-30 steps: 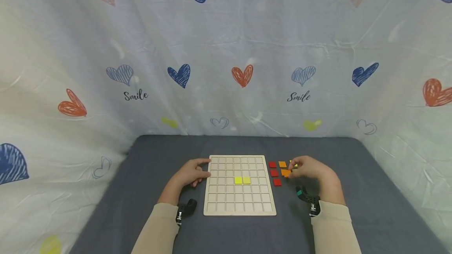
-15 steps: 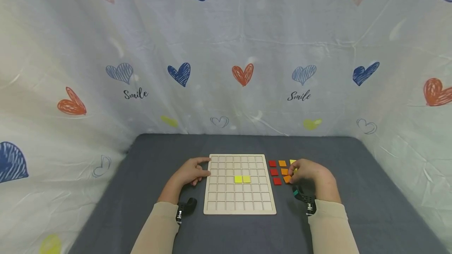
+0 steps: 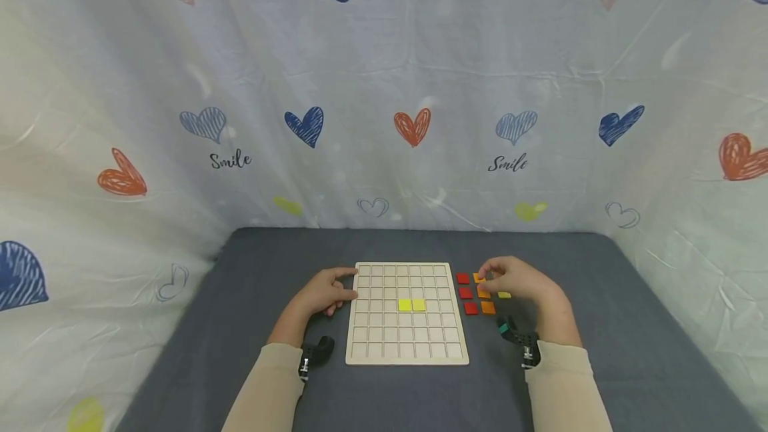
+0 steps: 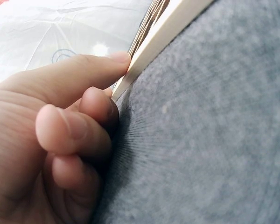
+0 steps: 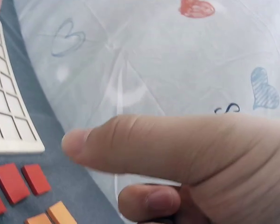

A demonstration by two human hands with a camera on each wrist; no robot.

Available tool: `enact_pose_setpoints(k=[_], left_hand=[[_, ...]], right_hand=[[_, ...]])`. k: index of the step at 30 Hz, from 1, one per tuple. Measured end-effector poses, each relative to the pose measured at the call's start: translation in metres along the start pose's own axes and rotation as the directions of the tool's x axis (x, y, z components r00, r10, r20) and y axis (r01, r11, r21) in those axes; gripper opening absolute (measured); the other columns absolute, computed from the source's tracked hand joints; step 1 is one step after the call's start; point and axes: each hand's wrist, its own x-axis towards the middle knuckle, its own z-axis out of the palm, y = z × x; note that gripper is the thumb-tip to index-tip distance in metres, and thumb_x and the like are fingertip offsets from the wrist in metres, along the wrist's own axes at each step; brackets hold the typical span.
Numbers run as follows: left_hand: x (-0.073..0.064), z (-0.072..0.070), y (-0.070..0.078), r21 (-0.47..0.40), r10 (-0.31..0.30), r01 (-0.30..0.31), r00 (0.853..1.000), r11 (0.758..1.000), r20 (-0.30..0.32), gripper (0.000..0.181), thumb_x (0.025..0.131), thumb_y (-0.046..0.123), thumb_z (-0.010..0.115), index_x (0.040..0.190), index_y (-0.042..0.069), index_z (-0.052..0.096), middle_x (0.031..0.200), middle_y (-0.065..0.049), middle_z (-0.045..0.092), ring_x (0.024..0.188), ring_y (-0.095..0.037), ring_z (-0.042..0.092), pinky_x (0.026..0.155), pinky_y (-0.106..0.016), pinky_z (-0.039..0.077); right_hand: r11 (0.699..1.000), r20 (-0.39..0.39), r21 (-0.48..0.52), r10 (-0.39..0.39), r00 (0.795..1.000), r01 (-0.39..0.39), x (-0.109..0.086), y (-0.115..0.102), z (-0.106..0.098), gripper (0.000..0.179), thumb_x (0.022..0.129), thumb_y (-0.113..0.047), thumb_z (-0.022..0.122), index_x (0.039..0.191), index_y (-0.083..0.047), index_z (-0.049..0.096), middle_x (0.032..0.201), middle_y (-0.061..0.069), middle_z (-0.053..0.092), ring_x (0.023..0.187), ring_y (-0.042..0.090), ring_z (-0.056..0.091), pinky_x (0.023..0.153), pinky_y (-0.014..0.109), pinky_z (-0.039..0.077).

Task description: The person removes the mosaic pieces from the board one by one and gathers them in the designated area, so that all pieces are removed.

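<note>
A light wooden board point(image 3: 390, 335) with a grid of square recesses lies flat on the table. Two yellow square tiles point(image 3: 405, 305) sit side by side in its middle cells. My left hand point(image 3: 324, 291) touches the board's left edge with straight thumb and index finger, the other fingers curled under, as the left wrist view shows. Right of the board, my right hand point(image 3: 523, 282) hovers with thumb and index finger apart over the orange tiles point(image 3: 488, 308), partly covering the upper ones. No tile shows between its fingers. In the right wrist view the thumb point(image 5: 130, 142) stretches out straight.
A column of red tiles point(image 3: 471, 309) stands between the board and the orange column. One yellow tile point(image 3: 504, 295) shows below the right hand. The grey tabletop point(image 3: 384, 405) meets a white curtain point(image 3: 360, 179) printed with hearts at its back edge.
My right hand has moved away and left from the nearest orange tile to the farther ones. That nearest tile, tilted before, now lies straight in its column. My left hand stays put.
</note>
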Motion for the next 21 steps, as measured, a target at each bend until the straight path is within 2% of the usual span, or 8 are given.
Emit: enact_pose_setpoints(k=[5,11,15,21], left_hand=[[0.0,0.001,0.0,0.003,-0.006,0.006,1.0,1.0,-0.004,0.066,0.091,0.017,0.08,0.151,0.013,0.053,0.056,-0.006,0.057,0.035,-0.014,0.044,0.04,-0.028,0.041],[0.0,0.001,0.0,0.006,-0.016,0.016,1.0,1.0,-0.006,0.066,0.091,0.018,0.081,0.151,0.015,0.053,0.056,-0.006,0.057,0.036,-0.014,0.044,0.04,-0.028,0.041],[0.0,0.0,-0.001,0.005,-0.012,0.012,1.0,1.0,-0.002,0.066,0.091,0.019,0.081,0.151,0.015,0.053,0.056,-0.006,0.056,0.036,-0.014,0.044,0.041,-0.029,0.041],[0.0,-0.001,0.0,0.0,0.001,-0.001,1.0,1.0,0.004,0.066,0.091,0.018,0.08,0.151,0.015,0.054,0.056,-0.005,0.056,0.036,-0.014,0.044,0.041,-0.029,0.041]], right_hand=[[0.997,-0.003,0.023,-0.072,0.997,0.072,0.005,-0.017,0.009,0.02,0.093,-0.019,0.078,0.106,-0.006,0.072,0.063,-0.002,0.036,0.054,0.015,0.034,0.054,0.032,0.034],[0.991,0.002,0.032,-0.127,0.992,0.127,0.013,-0.038,0.03,0.018,0.092,-0.018,0.079,0.105,-0.008,0.072,0.061,-0.003,0.03,0.05,0.014,0.027,0.052,0.03,0.032],[0.987,0.01,-0.028,-0.156,0.988,0.157,0.018,-0.048,0.045,0.023,0.091,-0.021,0.08,0.109,-0.009,0.072,0.062,-0.003,0.029,0.052,0.015,0.027,0.055,0.031,0.034],[0.977,0.017,-0.115,-0.18,0.984,0.181,0.024,-0.057,0.068,0.026,0.091,-0.024,0.08,0.114,-0.014,0.073,0.076,-0.001,0.04,0.063,0.014,0.033,0.059,0.032,0.032]])
